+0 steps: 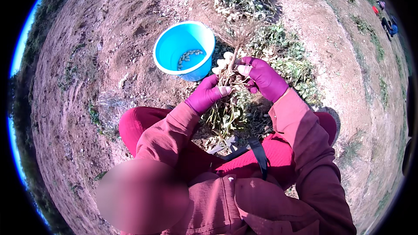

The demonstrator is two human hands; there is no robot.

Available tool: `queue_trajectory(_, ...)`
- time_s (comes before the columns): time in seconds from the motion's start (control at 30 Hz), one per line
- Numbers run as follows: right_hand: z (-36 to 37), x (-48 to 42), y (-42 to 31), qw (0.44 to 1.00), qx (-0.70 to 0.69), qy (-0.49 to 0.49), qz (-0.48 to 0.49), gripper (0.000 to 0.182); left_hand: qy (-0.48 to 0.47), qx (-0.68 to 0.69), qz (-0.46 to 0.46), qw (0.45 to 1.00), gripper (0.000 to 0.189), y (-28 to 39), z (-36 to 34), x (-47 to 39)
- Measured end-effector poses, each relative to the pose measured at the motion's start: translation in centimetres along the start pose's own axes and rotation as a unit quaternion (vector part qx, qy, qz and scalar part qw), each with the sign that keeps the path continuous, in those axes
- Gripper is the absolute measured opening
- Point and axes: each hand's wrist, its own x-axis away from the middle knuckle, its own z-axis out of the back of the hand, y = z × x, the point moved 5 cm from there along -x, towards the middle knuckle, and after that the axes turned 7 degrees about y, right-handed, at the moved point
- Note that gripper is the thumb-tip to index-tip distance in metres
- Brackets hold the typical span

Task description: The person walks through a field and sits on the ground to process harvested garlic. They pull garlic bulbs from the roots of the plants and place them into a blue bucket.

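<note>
A pulled peanut plant (233,63) is held upside down in front of me, its dry roots pointing away and its leaves hanging towards my lap. My left hand (208,94), in a purple glove with bare fingertips, grips the stems from the left. On the other side my right hand (263,76), gloved alike, has its thumb and fingers at the pods and stems. Pale peanut pods (223,62) cluster around the root base between the hands. Just left of the plant stands a blue bucket (166,52) with several loose peanuts (189,55) on its bottom.
Heaps of uprooted peanut plants (243,3) lie ahead, and more plants (294,65) lie to the right. Dry, crumbly soil (98,39) surrounds me. A dark strap (258,156) crosses my lap. Far to the right, a person in blue (392,28) is on the field.
</note>
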Motion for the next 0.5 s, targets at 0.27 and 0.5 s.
queue_trajectory(0.27,0.61,-0.26,0.22,0.995,0.059,0.066,0.035,0.047,0.011,0.019,0.025,0.999,0.062,-0.18,0.03,-0.27)
queue_trajectory(0.5,0.62,-0.41,0.93,0.996,0.013,0.089,0.024,0.030,0.009,0.017,0.037,0.999,0.059,-0.15,-0.17,-0.23)
